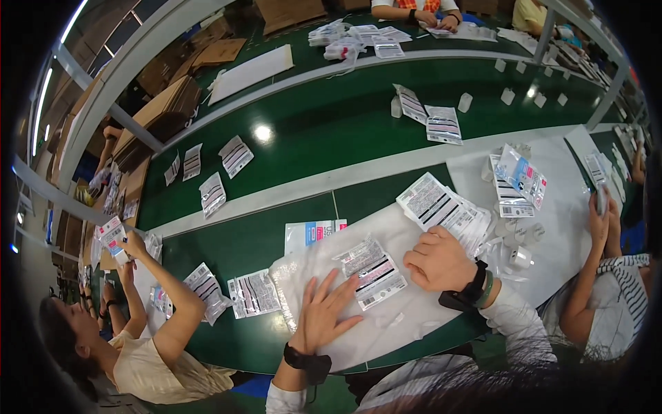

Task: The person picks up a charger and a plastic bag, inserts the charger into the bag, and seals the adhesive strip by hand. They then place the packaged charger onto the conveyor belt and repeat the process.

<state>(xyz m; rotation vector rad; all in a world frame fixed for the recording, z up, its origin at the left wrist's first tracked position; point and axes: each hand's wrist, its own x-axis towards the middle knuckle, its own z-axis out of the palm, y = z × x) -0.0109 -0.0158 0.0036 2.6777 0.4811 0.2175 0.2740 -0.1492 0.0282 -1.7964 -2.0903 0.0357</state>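
Observation:
A printed flat pouch (pixel 372 270) lies on a white foam sheet (pixel 324 348) in front of me. My left hand (pixel 323 319) rests palm down with its fingers spread, the fingertips at the pouch's left edge. On the other side, my right hand (pixel 441 261) is curled closed between that pouch and a fanned stack of similar pouches (pixel 441 205). Whatever its fingers hold, if anything, is hidden. Right of the stack stand several white plug adapters (pixel 520 258), some beside clear plastic.
A conveyor belt (pixel 296 148) beyond the metal rail carries pouches and small white adapters. A co-worker (pixel 138 345) at left holds a pouch (pixel 112 238); another (pixel 600 303) works at right. More pouches (pixel 254 293) lie left of the foam, and a blue-and-pink pouch (pixel 527 181) lies at right.

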